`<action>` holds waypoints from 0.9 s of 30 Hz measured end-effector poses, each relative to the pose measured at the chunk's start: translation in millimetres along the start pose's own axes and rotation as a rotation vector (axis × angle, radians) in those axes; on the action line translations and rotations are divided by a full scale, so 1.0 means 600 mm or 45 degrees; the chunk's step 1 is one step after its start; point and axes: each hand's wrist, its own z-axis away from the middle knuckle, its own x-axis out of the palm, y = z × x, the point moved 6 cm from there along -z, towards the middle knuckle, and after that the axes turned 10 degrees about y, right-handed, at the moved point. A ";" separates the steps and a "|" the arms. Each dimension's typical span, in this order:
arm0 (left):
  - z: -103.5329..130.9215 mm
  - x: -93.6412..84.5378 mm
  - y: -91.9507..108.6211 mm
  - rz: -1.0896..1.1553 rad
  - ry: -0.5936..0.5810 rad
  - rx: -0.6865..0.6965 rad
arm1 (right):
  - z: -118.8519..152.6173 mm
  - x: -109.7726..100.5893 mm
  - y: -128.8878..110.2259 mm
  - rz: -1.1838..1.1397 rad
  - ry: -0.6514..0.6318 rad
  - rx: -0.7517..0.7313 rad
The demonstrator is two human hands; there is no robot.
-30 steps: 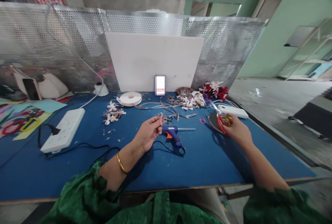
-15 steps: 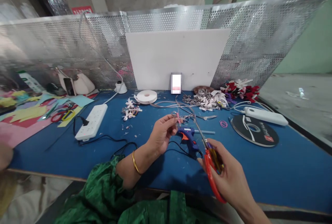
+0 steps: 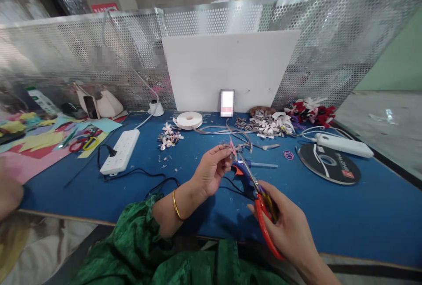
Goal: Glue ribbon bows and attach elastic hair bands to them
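Observation:
Between thumb and fingertips, my left hand [image 3: 211, 170] pinches a small pink piece [image 3: 232, 145] with grey ribbon bits around it. My right hand [image 3: 286, 223] is wrapped round the handles of red-handled scissors [image 3: 263, 223]. The metal blades point up and left, their tips close to the pink piece. Behind the blades, a blue glue gun [image 3: 245, 173] with an orange trigger lies on the blue table [image 3: 329, 219], partly hidden by the scissors. A clear glue stick [image 3: 265, 165] extends to its right.
A white ribbon roll [image 3: 189, 120], white ribbon flowers [image 3: 169, 137], a power strip [image 3: 121, 151], a phone [image 3: 227, 103], a ribbon pile [image 3: 270, 123] and a black disc [image 3: 329, 165] surround the hands. Someone's arm [image 3: 9, 188] rests at the left edge.
The scissors have come nearer to the pink piece, and their blades look less far apart. The whole view has shifted slightly.

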 end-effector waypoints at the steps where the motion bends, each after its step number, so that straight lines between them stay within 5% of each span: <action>1: 0.001 0.001 -0.001 0.003 -0.009 -0.014 | 0.000 0.001 -0.001 -0.009 0.010 -0.007; 16: 0.016 0.006 -0.040 0.125 -0.074 -0.359 | -0.005 0.003 -0.015 0.016 0.112 0.024; 27: 0.016 0.008 -0.041 0.142 -0.152 -0.293 | -0.001 0.003 -0.014 -0.073 0.128 0.050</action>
